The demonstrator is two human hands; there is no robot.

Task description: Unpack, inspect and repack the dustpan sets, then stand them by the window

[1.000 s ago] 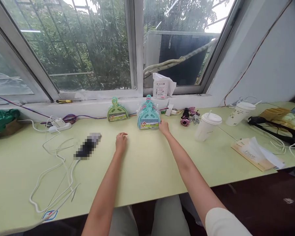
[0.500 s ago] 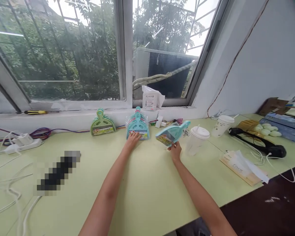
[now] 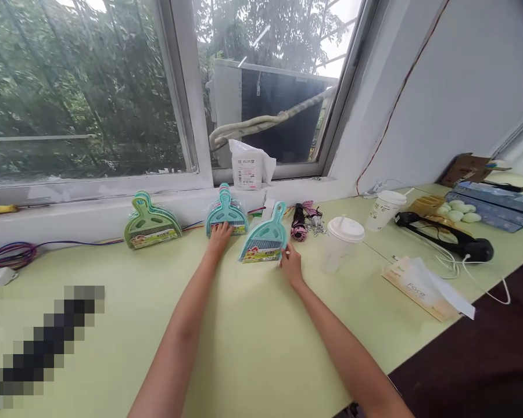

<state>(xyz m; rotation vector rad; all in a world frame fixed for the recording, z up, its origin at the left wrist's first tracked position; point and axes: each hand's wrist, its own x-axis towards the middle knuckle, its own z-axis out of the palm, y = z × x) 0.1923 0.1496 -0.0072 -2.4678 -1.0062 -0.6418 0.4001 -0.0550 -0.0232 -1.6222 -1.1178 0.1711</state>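
Observation:
A stack of blue dustpan sets [image 3: 225, 213] leans upright against the wall below the window, and my left hand [image 3: 220, 237] rests on its lower front, fingers bent against the label. Just right of the stack, a single blue dustpan with a brush [image 3: 268, 238] stands nearly upright on the table. My right hand [image 3: 291, 262] grips its lower right edge. Farther left, a stack of green dustpan sets [image 3: 150, 223] leans at the wall, touched by neither hand.
Right of my right hand stand a lidded cup [image 3: 343, 244] and a second cup [image 3: 384, 210]. A folded umbrella [image 3: 298, 223] lies behind. Farther right are a tissue pack [image 3: 418, 287] and a black curved device [image 3: 444, 241]. A white package [image 3: 247, 168] sits on the sill.
My right hand has brought the single blue dustpan left, beside the blue stack, and turned it from tilted to nearly upright. My left hand stays on the stack. The view has shifted right.

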